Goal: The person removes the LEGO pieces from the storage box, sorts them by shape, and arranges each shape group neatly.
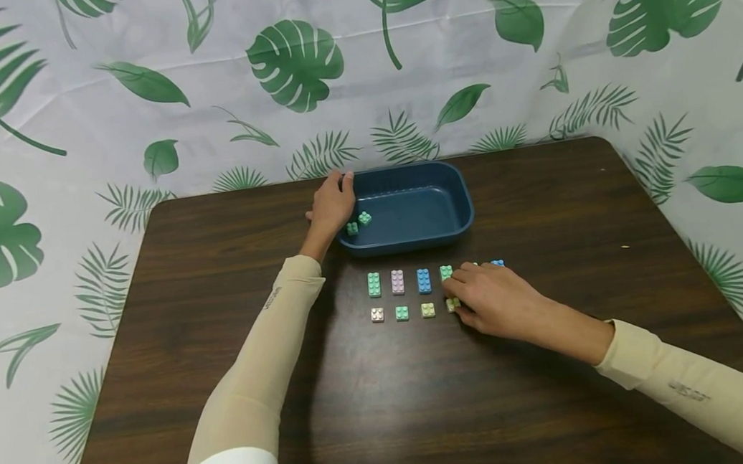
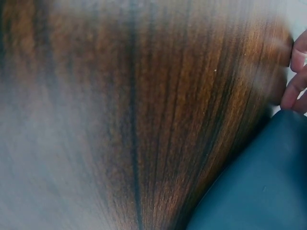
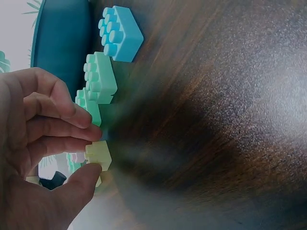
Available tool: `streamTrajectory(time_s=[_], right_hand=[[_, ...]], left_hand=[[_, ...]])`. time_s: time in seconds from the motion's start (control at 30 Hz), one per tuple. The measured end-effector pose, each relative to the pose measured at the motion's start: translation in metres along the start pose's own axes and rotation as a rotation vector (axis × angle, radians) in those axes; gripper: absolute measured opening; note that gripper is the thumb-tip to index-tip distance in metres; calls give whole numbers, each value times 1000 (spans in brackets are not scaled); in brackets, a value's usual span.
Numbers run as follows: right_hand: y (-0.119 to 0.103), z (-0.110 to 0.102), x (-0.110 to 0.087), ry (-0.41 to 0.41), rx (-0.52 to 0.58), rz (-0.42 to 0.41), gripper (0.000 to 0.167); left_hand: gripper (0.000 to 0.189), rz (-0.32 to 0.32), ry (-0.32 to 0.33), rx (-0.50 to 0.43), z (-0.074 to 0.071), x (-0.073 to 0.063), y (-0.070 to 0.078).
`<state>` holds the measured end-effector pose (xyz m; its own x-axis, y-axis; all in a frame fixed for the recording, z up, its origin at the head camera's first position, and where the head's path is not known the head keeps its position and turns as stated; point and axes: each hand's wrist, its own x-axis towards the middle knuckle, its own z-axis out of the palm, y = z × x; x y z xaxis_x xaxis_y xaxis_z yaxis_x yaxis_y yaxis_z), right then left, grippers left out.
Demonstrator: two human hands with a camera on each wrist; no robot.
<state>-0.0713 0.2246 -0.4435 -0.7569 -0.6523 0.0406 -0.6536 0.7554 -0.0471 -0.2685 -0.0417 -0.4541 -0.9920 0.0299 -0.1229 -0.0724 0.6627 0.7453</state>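
Note:
At the back of the table, my left hand (image 1: 332, 204) holds the left end of a dark blue tray (image 1: 405, 244). The left wrist view catches only a few fingertips (image 2: 293, 88) at the tray's corner. My right hand (image 1: 499, 298) is low over the right part of two rows of toy bricks. Between its thumb and fingers it pinches a small yellow brick (image 3: 99, 154), just at the tabletop. Beyond those fingers stand green bricks (image 3: 102, 79) and a blue brick (image 3: 121, 36). The right hand partly covers the bricks at that end in the head view.
Two small green bricks (image 1: 365, 218) lie inside the tray. The back row includes a green brick (image 1: 374, 284), a pink one (image 1: 397, 282) and a blue one (image 1: 423, 281). In front are small beige (image 1: 377, 315), green (image 1: 402, 313) and yellow (image 1: 427, 310) bricks. A leaf-print cloth (image 1: 295, 65) hangs behind.

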Motion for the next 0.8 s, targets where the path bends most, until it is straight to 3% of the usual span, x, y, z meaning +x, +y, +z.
streamTrajectory(time_s=[0.27,0.47,0.6,0.8], right_hand=[[2,-4,-2,8,-1,-3,31],[1,-18,1,39,1,-25,41],[0,-28,9,31,9,-52,53],[-3,-42,26,38,64,-89,52]], left_hand=[[40,-11,-11,13,0,5,-4],[39,-13,-9,5,2,8,-5],[41,-43,-22,11,6,20,-12],[41,-72,-32,44,12,32,-19]])
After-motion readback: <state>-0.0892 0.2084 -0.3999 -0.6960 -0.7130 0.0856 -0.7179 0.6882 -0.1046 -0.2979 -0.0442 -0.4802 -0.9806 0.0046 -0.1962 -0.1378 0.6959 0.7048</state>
